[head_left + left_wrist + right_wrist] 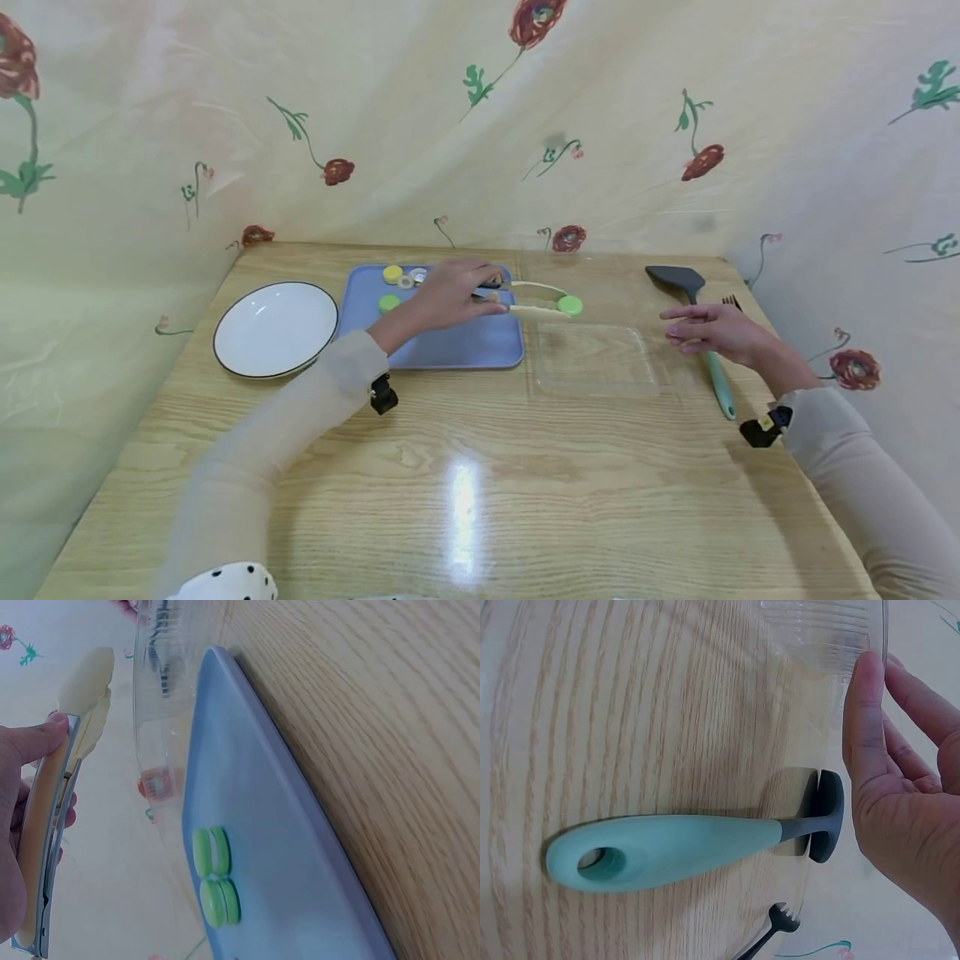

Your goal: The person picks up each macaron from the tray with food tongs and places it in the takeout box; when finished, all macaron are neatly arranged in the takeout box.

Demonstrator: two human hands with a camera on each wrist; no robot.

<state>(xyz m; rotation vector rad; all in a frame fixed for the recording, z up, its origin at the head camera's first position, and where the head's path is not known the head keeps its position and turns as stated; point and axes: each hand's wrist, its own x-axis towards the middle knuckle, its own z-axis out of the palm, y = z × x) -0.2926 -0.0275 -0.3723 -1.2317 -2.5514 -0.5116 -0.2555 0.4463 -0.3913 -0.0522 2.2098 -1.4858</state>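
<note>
My left hand [453, 293] grips a pair of tongs [536, 312] with pale tips. A green macaron [571, 306] sits between those tips, above a clear plastic box [592, 387]. In the left wrist view the thumb presses along the handle of the tongs [46, 825], and the macaron is hidden. My right hand [716, 333] is at the box's right side; in the right wrist view its thumb and fingers pinch the rim of the box [832, 630]. Below the left hand lies a blue tray [450, 354] with green macarons [214, 874] and a yellow macaron [392, 273].
A white plate [276, 329] with a dark rim stands left of the tray. On the right lie a spatula [667, 851] with a mint handle and a dark fork [780, 920]. A floral curtain [420, 125] hangs behind the wooden table [390, 483].
</note>
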